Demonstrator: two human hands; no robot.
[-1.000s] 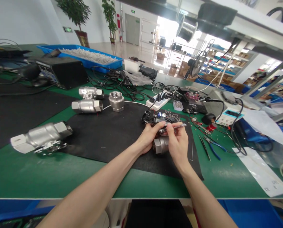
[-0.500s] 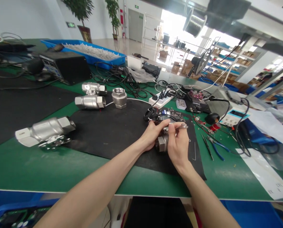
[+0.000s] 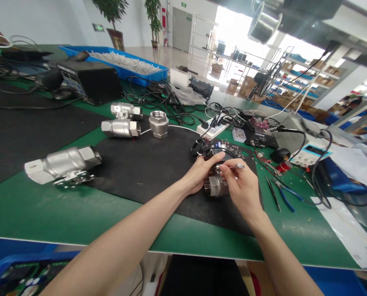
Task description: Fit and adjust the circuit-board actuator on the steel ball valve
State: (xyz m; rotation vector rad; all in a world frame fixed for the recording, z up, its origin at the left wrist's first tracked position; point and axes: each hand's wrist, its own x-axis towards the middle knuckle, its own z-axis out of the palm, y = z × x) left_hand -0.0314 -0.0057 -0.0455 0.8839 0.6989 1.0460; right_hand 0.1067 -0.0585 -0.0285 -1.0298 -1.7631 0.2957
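A steel ball valve [image 3: 215, 186] lies on the black mat, with a black box-like unit [image 3: 222, 155] attached on its far side. My left hand [image 3: 203, 170] is closed around the left side of this assembly, its thumb stretched over the black unit; some of its fingers are hidden. A small silver wrench [image 3: 239, 166] is pinched in my right hand [image 3: 242, 183] just above the valve. The wrench's working end is mostly hidden by my fingers.
More steel valves stand or lie at the left: a large one [image 3: 63, 164], a pair [image 3: 121, 127] and an upright fitting [image 3: 159, 124]. Tweezers [image 3: 273, 193] and blue pliers [image 3: 285, 195] lie right of the mat. A power strip [image 3: 213, 130], cables and small nuts [image 3: 232, 144] sit behind.
My right hand has shifted right and opened up the view of the valve, still pinching the wrench. My left hand keeps its hold. The whole view has shifted slightly.
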